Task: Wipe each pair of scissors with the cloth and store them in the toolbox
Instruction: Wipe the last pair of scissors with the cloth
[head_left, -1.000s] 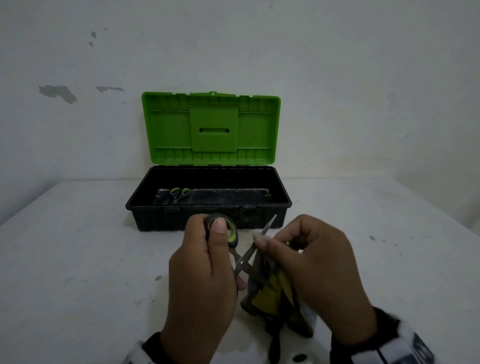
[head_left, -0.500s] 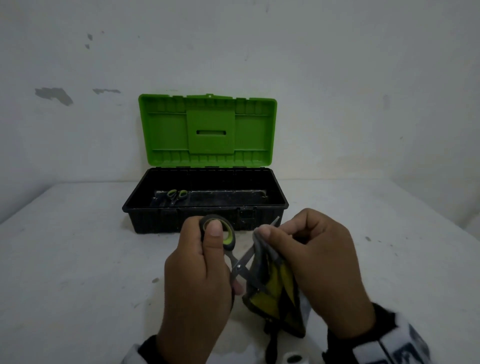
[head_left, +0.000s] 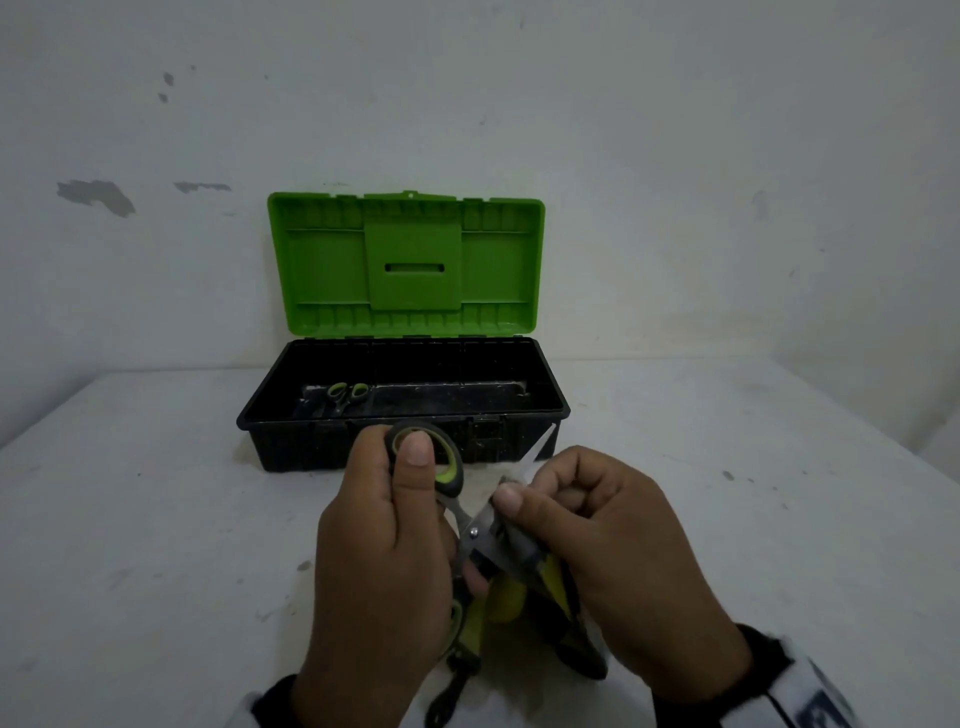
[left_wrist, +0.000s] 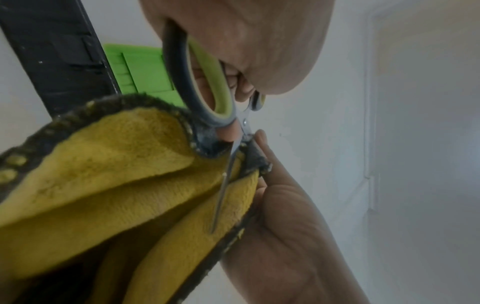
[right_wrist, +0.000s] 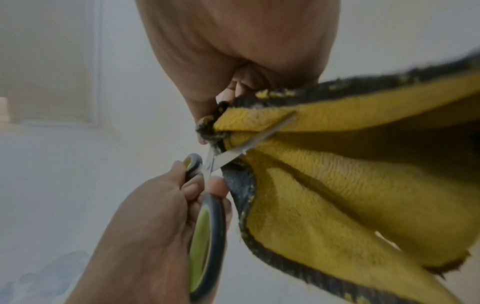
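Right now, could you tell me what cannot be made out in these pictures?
- Scissors in the toolbox, head view: only the green handles show; the blades are lost in the dark interior.
- Held scissors: the cloth and right hand cover part of one blade.
- Objects under the hands, head view: the left hand hides most of them.

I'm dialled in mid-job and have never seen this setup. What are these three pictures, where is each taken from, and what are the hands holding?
There is no machine here: a person works with bare hands. The wide picture comes from a head camera; the two close ones come from cameras on each wrist. The left hand grips open scissors by a handle loop. The right hand pinches a yellow cloth around one blade. On the white table stands an open toolbox with its green lid up; another pair of scissors lies inside.
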